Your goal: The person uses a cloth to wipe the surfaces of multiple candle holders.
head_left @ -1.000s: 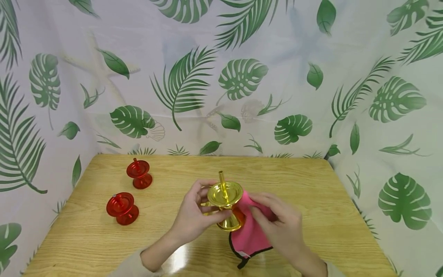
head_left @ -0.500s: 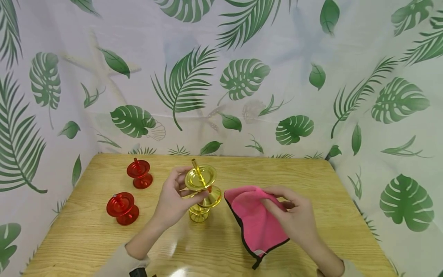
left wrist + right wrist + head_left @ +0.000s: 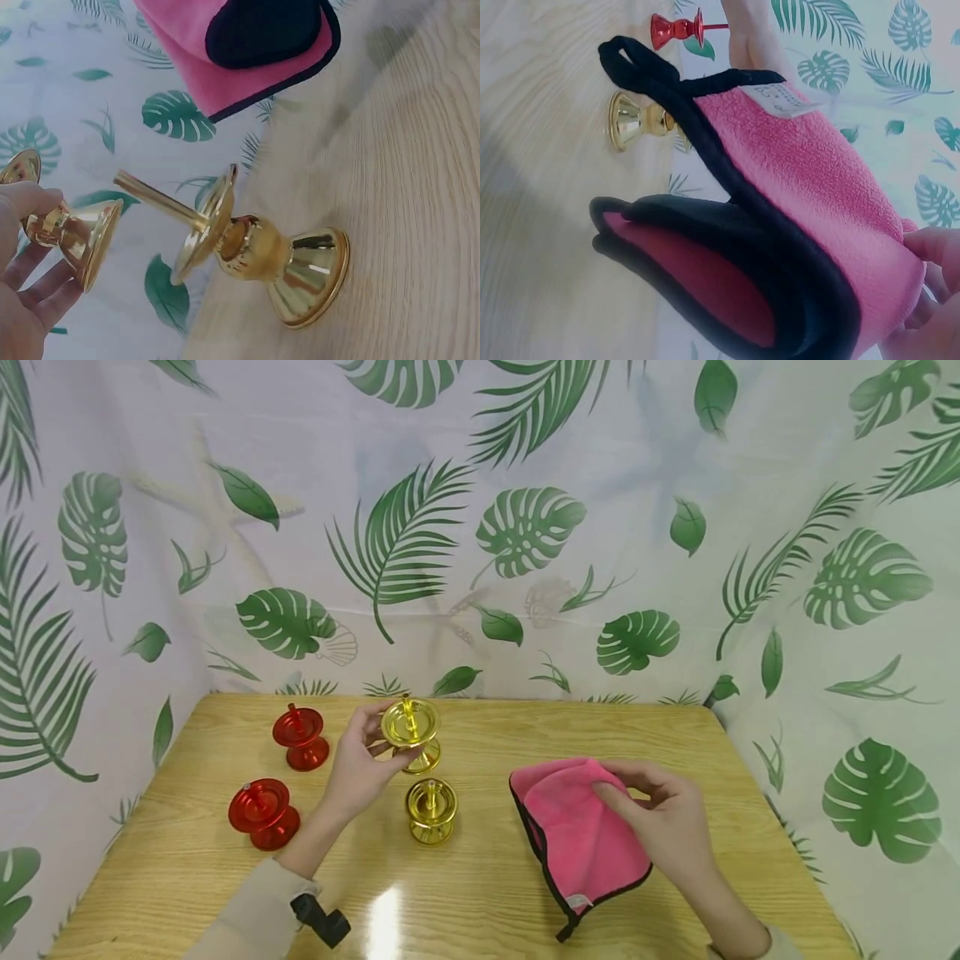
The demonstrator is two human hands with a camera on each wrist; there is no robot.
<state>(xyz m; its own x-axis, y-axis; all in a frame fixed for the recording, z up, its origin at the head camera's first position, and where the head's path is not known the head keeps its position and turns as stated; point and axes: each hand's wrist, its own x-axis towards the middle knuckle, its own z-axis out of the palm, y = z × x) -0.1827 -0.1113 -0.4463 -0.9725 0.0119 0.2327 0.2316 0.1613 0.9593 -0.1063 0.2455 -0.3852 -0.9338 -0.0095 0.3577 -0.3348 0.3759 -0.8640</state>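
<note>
My left hand grips a gold candle holder by its stem, toward the back of the table; its dish and spike point up. A second gold candle holder stands upright on the table just in front of it, and shows large in the left wrist view. My right hand pinches the top of a pink cloth with black edging. The cloth hangs folded, its white tag and black loop at the lower corner. In the right wrist view the cloth covers much of the scene.
Two red candle holders, one behind and one nearer, stand on the left of the wooden table. A leaf-printed sheet encloses the back and sides. A black device sits on the left wrist.
My left hand has carried the gold candle holder away from the cloth, left and toward the back, uncovering the second one. My right hand has moved right with the cloth.
</note>
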